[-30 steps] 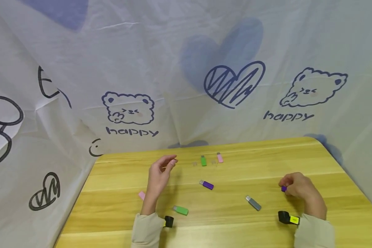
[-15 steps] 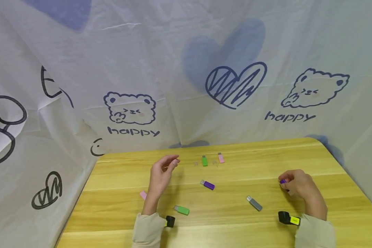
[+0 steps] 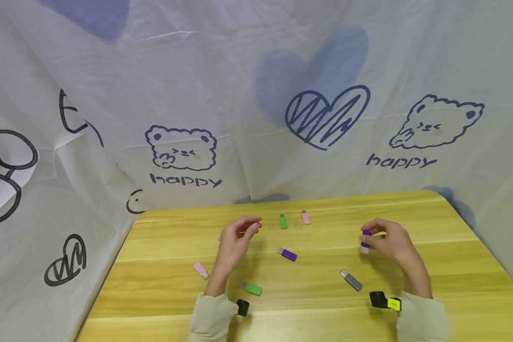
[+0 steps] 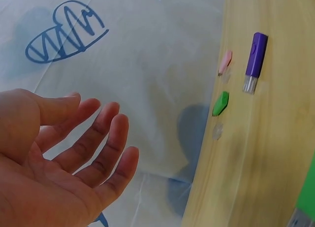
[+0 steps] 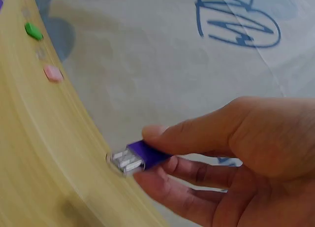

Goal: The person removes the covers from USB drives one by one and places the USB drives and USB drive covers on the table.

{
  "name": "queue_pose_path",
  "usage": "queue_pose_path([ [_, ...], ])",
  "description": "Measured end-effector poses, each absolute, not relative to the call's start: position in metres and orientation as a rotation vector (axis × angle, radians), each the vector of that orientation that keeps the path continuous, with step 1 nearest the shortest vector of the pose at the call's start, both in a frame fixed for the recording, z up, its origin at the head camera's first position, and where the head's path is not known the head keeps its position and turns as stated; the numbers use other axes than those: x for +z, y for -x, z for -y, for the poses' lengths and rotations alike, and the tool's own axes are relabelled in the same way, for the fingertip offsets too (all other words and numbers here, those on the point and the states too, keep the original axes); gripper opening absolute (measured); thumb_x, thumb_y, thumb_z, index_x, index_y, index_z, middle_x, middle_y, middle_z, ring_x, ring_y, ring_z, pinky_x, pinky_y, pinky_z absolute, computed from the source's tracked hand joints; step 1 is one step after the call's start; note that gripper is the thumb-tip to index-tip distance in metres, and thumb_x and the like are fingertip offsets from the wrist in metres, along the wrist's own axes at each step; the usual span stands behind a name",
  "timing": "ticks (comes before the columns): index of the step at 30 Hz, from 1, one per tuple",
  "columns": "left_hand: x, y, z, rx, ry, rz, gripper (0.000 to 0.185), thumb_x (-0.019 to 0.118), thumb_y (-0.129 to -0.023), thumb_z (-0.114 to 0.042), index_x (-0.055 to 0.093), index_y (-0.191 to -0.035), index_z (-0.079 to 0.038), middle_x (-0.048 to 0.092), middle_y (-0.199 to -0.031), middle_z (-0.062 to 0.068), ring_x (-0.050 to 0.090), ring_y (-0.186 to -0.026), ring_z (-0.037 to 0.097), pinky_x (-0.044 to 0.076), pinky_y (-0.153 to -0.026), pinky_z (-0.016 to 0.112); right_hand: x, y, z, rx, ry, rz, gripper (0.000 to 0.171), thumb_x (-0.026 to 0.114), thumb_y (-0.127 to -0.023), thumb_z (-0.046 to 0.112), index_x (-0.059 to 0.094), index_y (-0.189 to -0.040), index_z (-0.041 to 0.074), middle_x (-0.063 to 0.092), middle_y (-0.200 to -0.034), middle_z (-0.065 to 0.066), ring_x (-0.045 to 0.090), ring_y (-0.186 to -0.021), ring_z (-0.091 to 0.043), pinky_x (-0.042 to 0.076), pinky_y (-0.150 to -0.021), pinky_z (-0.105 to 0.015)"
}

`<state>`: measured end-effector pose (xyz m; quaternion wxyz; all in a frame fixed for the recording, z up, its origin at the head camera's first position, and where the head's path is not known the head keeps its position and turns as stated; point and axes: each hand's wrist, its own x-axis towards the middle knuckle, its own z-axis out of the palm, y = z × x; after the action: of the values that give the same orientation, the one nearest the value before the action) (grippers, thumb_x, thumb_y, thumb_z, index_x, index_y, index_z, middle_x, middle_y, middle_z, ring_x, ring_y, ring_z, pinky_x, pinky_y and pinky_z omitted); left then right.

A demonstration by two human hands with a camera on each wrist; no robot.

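purple usb stick [image 5: 141, 155] is pinched in the right grip [image 3: 393, 241], connector end jutting out.

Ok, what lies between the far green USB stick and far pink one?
A small clear piece lies between the green stick and the pink stick; all three views show it.

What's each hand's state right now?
Left hand: open, fingers loosely bent, holding nothing.
Right hand: closed, pinching a purple USB stick between thumb and fingers.
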<state>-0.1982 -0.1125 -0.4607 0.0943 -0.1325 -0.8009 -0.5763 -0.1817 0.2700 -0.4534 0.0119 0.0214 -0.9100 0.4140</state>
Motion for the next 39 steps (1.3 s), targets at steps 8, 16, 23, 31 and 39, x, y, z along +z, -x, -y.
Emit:
queue_pose_path([
  [8,-0.463,0.197,0.103,-1.752,0.423,2.400,0.022,0.064,-0.103,-0.013,0.072,-0.118,0.000,0.075,-0.109,0.013,0.071,-0.097,0.028,0.058,-0.085,0.029,-0.450,0.188,-0.234,1.455,-0.174,2.725,0.019,0.074,-0.093,0.002,0.072,-0.111,-0.002,0.070,-0.103,-0.017,0.073,-0.086,-0.029,0.060,-0.068,-0.029],
  [16,-0.463,0.195,0.098,-1.801,0.450,2.388,0.019,0.064,-0.102,-0.010,0.073,-0.116,0.000,0.075,-0.107,0.012,0.072,-0.095,0.029,0.058,-0.083,0.026,-0.451,0.191,-0.204,1.678,-0.224,2.627,0.013,0.075,-0.092,0.000,0.070,-0.104,-0.003,0.070,-0.103,-0.017,0.074,-0.086,-0.027,0.062,-0.076,-0.038],
  [23,-0.466,0.194,0.089,-1.821,0.529,2.394,0.019,0.065,-0.102,-0.009,0.073,-0.116,0.002,0.075,-0.107,0.015,0.072,-0.095,0.030,0.059,-0.084,0.027,-0.450,0.190,-0.187,1.821,-0.328,2.536,0.013,0.076,-0.092,0.003,0.070,-0.104,-0.002,0.070,-0.105,-0.017,0.074,-0.090,-0.027,0.061,-0.079,-0.036],
  [31,-0.469,0.192,0.079,-1.903,0.568,2.405,0.019,0.067,-0.100,-0.010,0.073,-0.115,0.001,0.074,-0.108,0.016,0.073,-0.097,0.028,0.059,-0.087,0.029,-0.451,0.190,-0.160,1.928,-0.407,2.463,0.009,0.077,-0.091,0.001,0.072,-0.098,-0.003,0.071,-0.103,-0.019,0.076,-0.090,-0.028,0.062,-0.078,-0.032],
  [39,-0.467,0.189,0.074,-1.985,0.623,2.401,0.020,0.069,-0.099,-0.009,0.072,-0.115,0.002,0.072,-0.113,0.016,0.071,-0.104,0.030,0.058,-0.091,0.033,-0.453,0.188,-0.141,1.993,-0.441,2.411,0.008,0.077,-0.090,-0.002,0.071,-0.094,-0.004,0.072,-0.098,-0.016,0.075,-0.095,-0.030,0.062,-0.079,-0.031],
])
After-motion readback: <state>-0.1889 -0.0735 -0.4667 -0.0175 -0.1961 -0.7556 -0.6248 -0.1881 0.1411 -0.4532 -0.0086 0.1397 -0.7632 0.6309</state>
